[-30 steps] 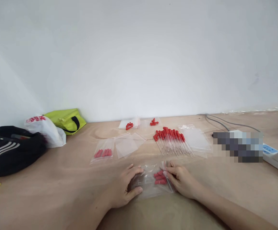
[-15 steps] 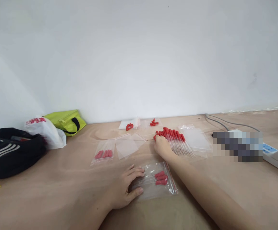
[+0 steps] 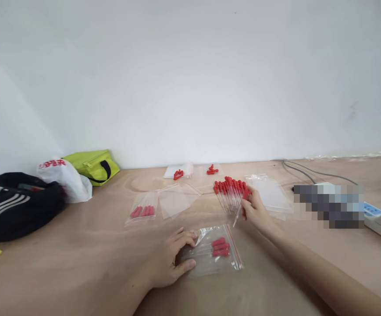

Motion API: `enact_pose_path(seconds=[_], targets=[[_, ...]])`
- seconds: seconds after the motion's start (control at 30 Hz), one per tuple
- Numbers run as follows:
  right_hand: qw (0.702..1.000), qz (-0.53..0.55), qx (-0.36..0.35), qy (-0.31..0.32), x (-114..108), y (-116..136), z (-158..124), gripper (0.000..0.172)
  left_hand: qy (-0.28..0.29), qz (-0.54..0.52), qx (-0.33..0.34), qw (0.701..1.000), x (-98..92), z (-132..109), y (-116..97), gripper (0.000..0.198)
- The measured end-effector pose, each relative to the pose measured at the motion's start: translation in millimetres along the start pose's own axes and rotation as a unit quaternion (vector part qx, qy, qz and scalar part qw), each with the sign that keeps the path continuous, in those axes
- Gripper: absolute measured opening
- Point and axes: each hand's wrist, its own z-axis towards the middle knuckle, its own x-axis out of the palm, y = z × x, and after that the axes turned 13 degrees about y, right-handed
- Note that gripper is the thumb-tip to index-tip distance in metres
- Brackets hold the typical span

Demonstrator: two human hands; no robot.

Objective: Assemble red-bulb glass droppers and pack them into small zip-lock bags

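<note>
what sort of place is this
It looks like a makeshift indoor workspace: a wooden table against a plain wall, with a pile of red-topped droppers, clear bags beside them and a power strip at the right.

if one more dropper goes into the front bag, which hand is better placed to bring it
Probably the right hand: its grip holds a dropper beside the pile, while the left hand rests on the front bag.

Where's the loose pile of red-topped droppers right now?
In the head view, the dropper pile lies right of centre, just left of the right hand and beyond the clear bag under the left hand.
</note>
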Motion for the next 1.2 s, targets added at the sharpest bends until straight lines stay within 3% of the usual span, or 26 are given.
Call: enact_pose_path(seconds=[0.13,0.27,0.37,0.47,0.67,0.9,1.0,1.2], targets=[[0.977,0.207,0.027,-0.05,-5,-21,-32,0.057,0.008,0.005,-0.002,1.0,0.4,1,2,0.024],[0.962,0.266,0.018,-0.06,9,-18,-42,0.057,0.008,0.018,0.0,1.0,1.1,0,4,0.03],[0.957,0.289,0.01,-0.028,18,-14,-42,0.05,0.009,0.021,-0.008,1.0,0.6,0,3,0.036],[0.96,0.277,0.001,0.027,20,-14,-45,0.043,0.011,0.023,-0.015,1.0,-0.1,0,1,0.038],[0.979,0.153,0.009,0.133,18,-17,-52,0.031,0.011,0.03,-0.019,0.999,1.8,1,2,0.041],[0.958,0.166,-0.007,0.233,21,-10,-49,0.031,0.009,0.028,-0.025,0.999,2.0,2,1,0.041],[0.958,0.17,-0.021,0.232,23,-11,-49,0.031,0.01,0.025,-0.022,0.999,2.7,2,3,0.042],[0.983,0.113,0.011,0.144,32,-18,-46,0.029,0.011,0.036,-0.013,0.999,3.0,3,3,0.041]])
